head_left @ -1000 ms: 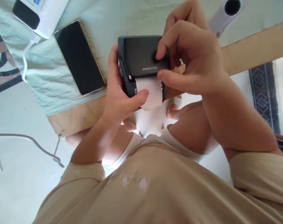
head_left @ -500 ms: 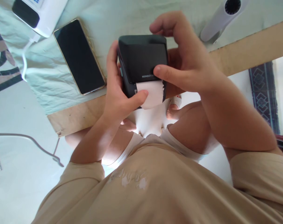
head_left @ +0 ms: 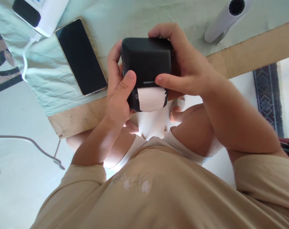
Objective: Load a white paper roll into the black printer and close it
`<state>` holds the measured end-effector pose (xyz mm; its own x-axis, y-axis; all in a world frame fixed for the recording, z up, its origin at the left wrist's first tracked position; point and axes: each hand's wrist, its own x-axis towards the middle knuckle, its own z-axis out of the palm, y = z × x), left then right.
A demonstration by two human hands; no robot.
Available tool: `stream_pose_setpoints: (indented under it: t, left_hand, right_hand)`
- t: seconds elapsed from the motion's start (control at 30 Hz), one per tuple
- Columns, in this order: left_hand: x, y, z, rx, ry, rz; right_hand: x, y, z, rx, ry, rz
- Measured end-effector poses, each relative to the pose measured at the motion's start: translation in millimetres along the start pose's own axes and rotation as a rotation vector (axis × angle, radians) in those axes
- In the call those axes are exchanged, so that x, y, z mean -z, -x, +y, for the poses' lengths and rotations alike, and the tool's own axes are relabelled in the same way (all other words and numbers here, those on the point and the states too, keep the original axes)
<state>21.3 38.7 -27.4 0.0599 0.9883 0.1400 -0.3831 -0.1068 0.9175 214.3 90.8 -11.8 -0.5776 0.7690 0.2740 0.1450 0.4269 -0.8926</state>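
Left hand (head_left: 119, 95) & right hand (head_left: 182, 68) both grip black label printer (head_left: 146, 65); white paper strip (head_left: 151, 99) protrudes below lid. Phone (head_left: 81, 57) lies left of printer.

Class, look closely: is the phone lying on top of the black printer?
No, the phone lies on the cloth beside the printer, apart from it.

The small black label printer (head_left: 146, 63) is a boxy device with rounded corners and a matte lid, which is closed. Small light letters stand near the lid's lower edge. Below them a strip of white label paper (head_left: 151, 99) comes out, its ends looking torn. The printer is held above the tabletop edge.
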Motion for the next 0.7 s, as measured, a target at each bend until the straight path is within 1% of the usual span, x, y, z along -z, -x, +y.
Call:
stream_pose_setpoints:
  t: [0.1,0.17,0.27,0.33,0.43,0.63,0.7]
  left_hand:
    - [-3.6,1.3,4.1,0.038,0.022,0.039]
    - [-4.3,2.2,7.4,0.034,0.029,0.024]
    - [-2.0,2.7,10.2,0.088,-0.018,0.011]
    - [-0.1,2.7,9.8,0.097,-0.019,0.016]
    - [1.8,3.1,8.0,0.069,-0.017,0.008]
    - [5.5,3.8,9.1,0.153,-0.075,0.060]
    - [5.4,3.4,8.8,0.144,-0.064,0.055]
  right_hand:
    - [0.2,0.8,-3.4,-0.013,0.037,-0.004]
    - [0.6,1.0,-5.7,-0.013,0.048,-0.001]
    - [0.9,0.5,-6.0,-0.028,0.059,-0.021]
    - [0.9,0.0,-4.4,-0.037,0.064,-0.037]
    - [1.0,-0.4,-2.9,-0.003,0.088,-0.023]
    - [1.7,-0.2,-8.5,-0.014,0.106,-0.032]
    - [1.1,-0.3,-6.7,0.004,0.102,-0.013]
